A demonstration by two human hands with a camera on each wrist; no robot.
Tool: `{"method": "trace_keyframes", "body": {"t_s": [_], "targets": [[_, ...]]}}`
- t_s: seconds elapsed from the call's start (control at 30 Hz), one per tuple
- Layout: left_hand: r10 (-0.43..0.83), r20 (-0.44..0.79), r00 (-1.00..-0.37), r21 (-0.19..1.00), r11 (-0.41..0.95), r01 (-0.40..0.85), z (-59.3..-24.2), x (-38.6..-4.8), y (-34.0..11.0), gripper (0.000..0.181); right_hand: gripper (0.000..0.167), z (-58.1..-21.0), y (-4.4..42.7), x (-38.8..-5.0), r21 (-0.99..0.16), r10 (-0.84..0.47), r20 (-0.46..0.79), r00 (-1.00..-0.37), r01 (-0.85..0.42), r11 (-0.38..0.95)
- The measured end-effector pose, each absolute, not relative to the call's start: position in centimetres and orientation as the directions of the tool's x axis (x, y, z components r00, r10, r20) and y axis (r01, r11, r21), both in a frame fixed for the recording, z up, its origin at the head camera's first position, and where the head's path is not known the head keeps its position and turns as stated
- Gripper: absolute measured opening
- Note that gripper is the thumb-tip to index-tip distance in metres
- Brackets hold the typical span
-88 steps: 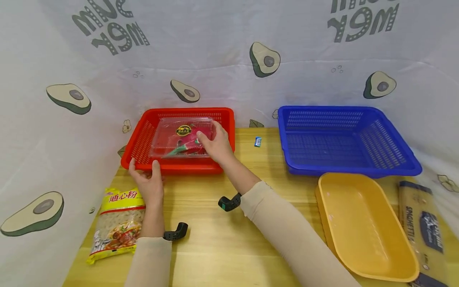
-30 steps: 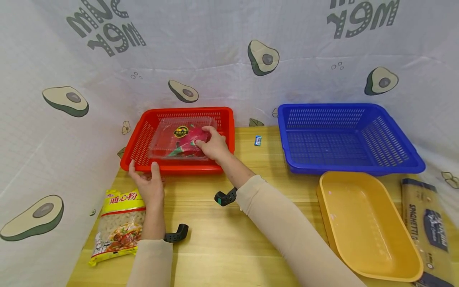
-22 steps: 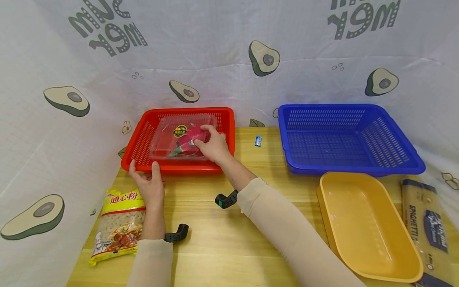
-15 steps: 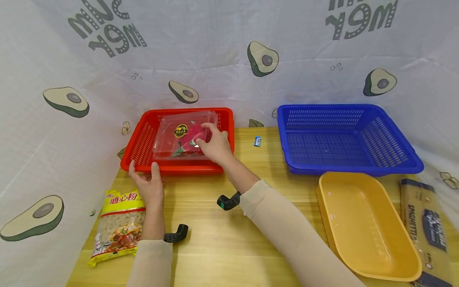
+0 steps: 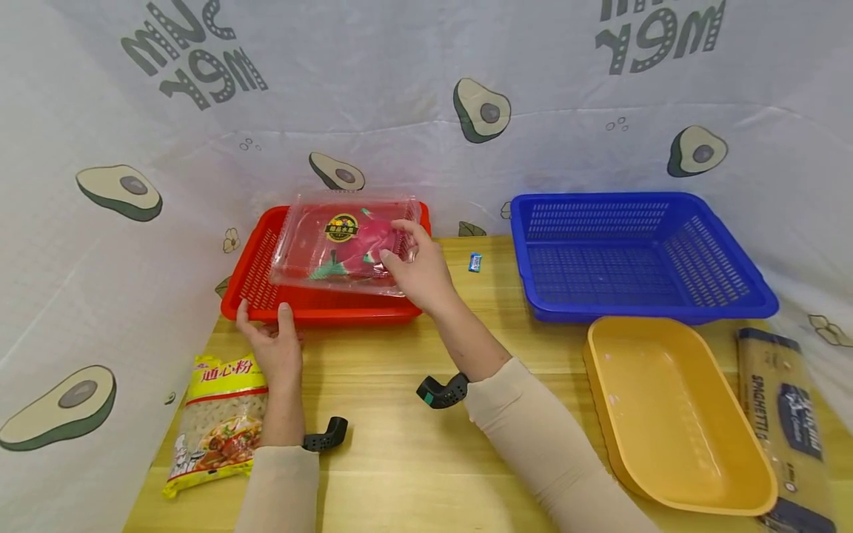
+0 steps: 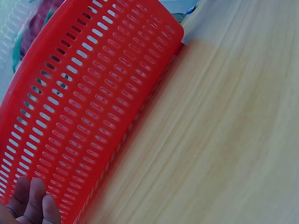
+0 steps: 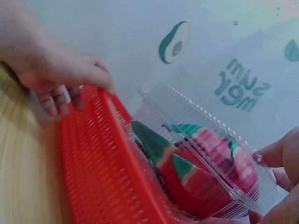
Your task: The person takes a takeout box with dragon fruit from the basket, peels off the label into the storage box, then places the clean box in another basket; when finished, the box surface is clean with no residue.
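In the head view my right hand (image 5: 426,275) pinches the right end of a clear plastic fruit box (image 5: 303,248) with a round label. A pink-red dragon fruit (image 7: 201,186) with green tips shows through its wall in the right wrist view. Tilted, the box hangs over the red basket (image 5: 360,318), its top edge above the back rim. My left hand (image 5: 278,352) holds the basket's near left rim, thumb on the rim and fingers curled outside. Those fingers (image 6: 36,198) show against the slotted wall in the left wrist view.
A yellow macaroni bag (image 5: 223,422) lies left of my left forearm. To the right stand a blue basket (image 5: 589,274) and a yellow tray (image 5: 680,429), with a spaghetti pack (image 5: 780,414) beside it. One small blue packet (image 5: 475,262) lies between the baskets. A printed curtain (image 5: 400,89) hangs behind.
My right hand has raised the fruit box from inside the red basket, up and slightly right, and the box has tilted. My left hand has stayed on the basket rim.
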State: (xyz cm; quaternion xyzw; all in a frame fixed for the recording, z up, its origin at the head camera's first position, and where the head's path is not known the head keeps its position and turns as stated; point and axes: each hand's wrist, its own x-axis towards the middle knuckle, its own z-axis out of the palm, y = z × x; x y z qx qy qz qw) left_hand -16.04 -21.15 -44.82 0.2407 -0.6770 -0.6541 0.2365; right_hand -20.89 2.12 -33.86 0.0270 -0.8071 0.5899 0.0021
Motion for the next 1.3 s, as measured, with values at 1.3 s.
{"method": "trace_keyframes", "body": {"t_s": [1.3], "targets": [[-0.643,0.034,-0.765,0.998,0.055,-0.002,-45.0,-16.1,-21.1,0.072,0.049,-35.5,12.3,-9.0,-0.976,0.029,-0.019,-0.999,0.013,-0.218]]}}
